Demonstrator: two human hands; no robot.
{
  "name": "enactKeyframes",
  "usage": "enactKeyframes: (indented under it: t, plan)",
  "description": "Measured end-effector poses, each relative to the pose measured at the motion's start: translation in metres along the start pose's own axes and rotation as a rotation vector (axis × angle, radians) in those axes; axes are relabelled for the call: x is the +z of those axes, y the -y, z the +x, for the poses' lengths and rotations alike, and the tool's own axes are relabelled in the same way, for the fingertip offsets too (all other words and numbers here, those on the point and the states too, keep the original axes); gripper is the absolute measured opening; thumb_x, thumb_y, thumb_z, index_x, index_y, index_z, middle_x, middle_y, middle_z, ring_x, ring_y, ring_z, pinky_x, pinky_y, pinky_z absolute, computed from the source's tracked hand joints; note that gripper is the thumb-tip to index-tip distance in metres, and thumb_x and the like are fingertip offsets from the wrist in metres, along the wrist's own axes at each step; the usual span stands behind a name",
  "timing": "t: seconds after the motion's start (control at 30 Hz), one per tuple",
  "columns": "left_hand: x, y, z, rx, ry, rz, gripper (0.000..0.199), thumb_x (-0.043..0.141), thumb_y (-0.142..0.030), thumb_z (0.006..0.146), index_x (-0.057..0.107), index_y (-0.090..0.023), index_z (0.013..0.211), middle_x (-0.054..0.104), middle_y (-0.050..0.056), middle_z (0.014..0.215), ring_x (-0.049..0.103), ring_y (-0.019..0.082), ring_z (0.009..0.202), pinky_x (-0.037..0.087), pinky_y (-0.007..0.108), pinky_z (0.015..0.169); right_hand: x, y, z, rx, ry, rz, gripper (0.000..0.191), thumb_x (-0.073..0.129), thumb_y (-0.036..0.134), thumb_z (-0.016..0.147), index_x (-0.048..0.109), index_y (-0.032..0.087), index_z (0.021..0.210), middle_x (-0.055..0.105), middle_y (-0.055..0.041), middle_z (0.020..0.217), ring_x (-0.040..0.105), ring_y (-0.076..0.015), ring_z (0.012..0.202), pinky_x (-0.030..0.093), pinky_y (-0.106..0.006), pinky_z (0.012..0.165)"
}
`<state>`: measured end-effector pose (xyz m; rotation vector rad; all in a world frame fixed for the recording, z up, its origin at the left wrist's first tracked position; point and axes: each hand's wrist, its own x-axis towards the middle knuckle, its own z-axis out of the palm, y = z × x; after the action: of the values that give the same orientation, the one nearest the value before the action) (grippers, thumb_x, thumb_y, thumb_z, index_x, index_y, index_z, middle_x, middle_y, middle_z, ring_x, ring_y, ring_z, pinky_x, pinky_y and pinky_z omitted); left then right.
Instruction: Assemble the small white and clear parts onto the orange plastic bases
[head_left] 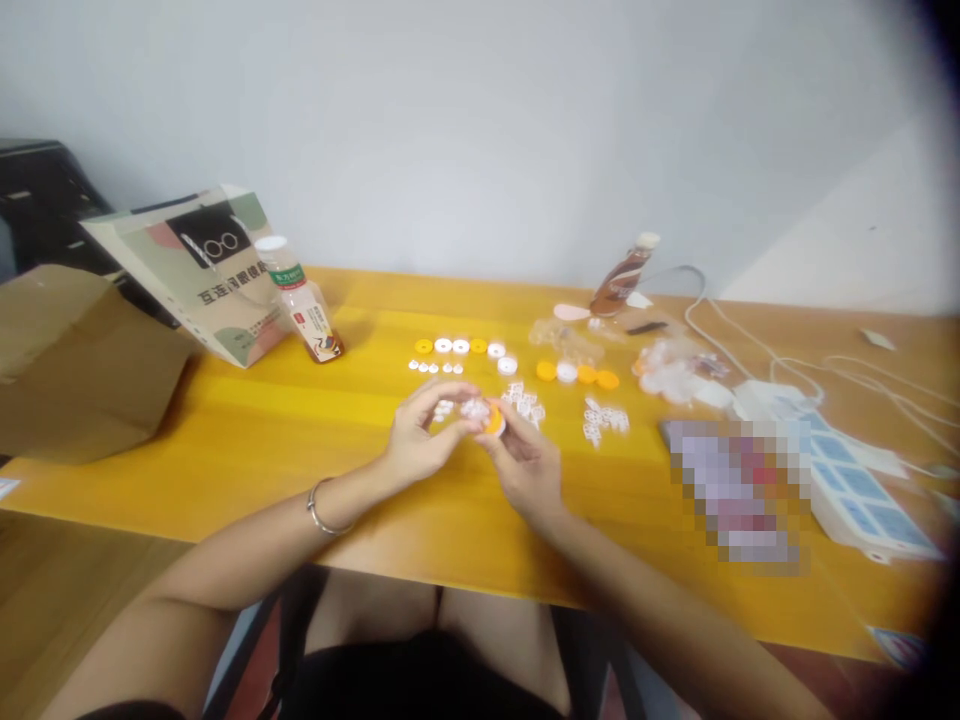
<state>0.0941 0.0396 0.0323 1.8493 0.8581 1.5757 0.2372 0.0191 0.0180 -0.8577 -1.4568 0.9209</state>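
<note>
My left hand (426, 432) pinches a small whitish plastic piece (474, 408), blurred in detail. Close against it, my right hand (526, 462) grips an orange round disc (494, 420) between thumb and fingers. The two pieces meet or nearly meet above the table. Behind my hands runs a row of orange and white discs (460, 346), with several tiny white parts (424, 367) in front of it. White plastic pieces (525, 402) are heaped just beyond my right hand, and a second heap of white pieces (606, 418) lies farther right. More orange discs (597, 375) lie behind that heap.
On the left stand a brown paper bag (90, 370), a printed carton (217, 270) and a drink bottle (304, 305). Another bottle (621, 278) is at the back right, near plastic bags (675, 372). A power strip (862, 490), white cables (757, 345) and a pixelated item (735, 490) occupy the right.
</note>
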Motion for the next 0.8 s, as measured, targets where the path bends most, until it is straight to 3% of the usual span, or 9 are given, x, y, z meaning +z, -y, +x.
enactKeyframes:
  t: [0.07, 0.2, 0.37, 0.5, 0.63, 0.8]
  plan:
    - [0.001, -0.003, 0.0, 0.006, -0.025, 0.08, 0.027, 0.066, -0.021, 0.069, 0.058, -0.016, 0.094, 0.061, 0.006, 0.088, 0.057, 0.014, 0.08, 0.046, 0.027, 0.075, -0.004, -0.001, 0.0, -0.113, -0.005, -0.141, 0.033, 0.057, 0.025, 0.076, 0.056, 0.025, 0.109, 0.063, -0.0023, 0.103, 0.06, -0.0176, 0.093, 0.047, -0.032, 0.086]
    - [-0.007, -0.009, 0.006, 0.103, 0.112, 0.249, 0.026, 0.066, -0.025, 0.07, 0.057, -0.015, 0.093, 0.06, 0.004, 0.08, 0.054, 0.011, 0.072, 0.045, 0.025, 0.069, -0.01, 0.0, 0.002, -0.225, -0.01, -0.282, 0.033, 0.059, 0.02, 0.075, 0.057, 0.026, 0.107, 0.064, -0.0027, 0.102, 0.059, -0.0171, 0.092, 0.046, -0.031, 0.087]
    - [-0.018, -0.009, 0.014, 0.106, 0.261, 0.219, 0.025, 0.059, -0.024, 0.076, 0.057, -0.016, 0.1, 0.059, 0.006, 0.089, 0.054, 0.013, 0.081, 0.044, 0.029, 0.077, -0.006, -0.001, 0.005, 0.074, 0.056, 0.067, 0.031, 0.059, 0.031, 0.075, 0.059, 0.024, 0.105, 0.065, -0.0027, 0.098, 0.06, -0.0173, 0.088, 0.048, -0.033, 0.082]
    - [-0.022, -0.004, 0.019, 0.005, 0.393, 0.065, 0.024, 0.054, -0.024, 0.08, 0.058, -0.019, 0.103, 0.059, 0.007, 0.097, 0.054, 0.015, 0.091, 0.042, 0.031, 0.084, 0.0, 0.001, 0.006, 0.295, 0.131, 0.416, 0.03, 0.063, 0.036, 0.072, 0.062, 0.023, 0.099, 0.065, -0.0031, 0.097, 0.059, -0.0164, 0.085, 0.049, -0.031, 0.078]
    - [-0.025, 0.0, 0.02, -0.095, 0.457, -0.122, 0.025, 0.052, -0.027, 0.082, 0.059, -0.019, 0.104, 0.06, 0.008, 0.1, 0.057, 0.015, 0.089, 0.045, 0.031, 0.082, 0.001, 0.003, 0.004, 0.465, 0.239, 0.732, 0.022, 0.062, 0.036, 0.073, 0.066, 0.019, 0.085, 0.065, -0.0028, 0.083, 0.059, -0.0115, 0.073, 0.048, -0.023, 0.071]
    - [-0.028, 0.005, 0.02, -0.237, 0.559, -0.354, 0.029, 0.055, -0.03, 0.08, 0.058, -0.019, 0.107, 0.062, 0.01, 0.105, 0.06, 0.018, 0.092, 0.049, 0.03, 0.081, 0.001, 0.001, 0.003, 0.664, 0.334, 0.952, 0.026, 0.068, 0.036, 0.067, 0.065, 0.019, 0.086, 0.065, -0.0023, 0.082, 0.06, -0.0104, 0.076, 0.047, -0.018, 0.07]
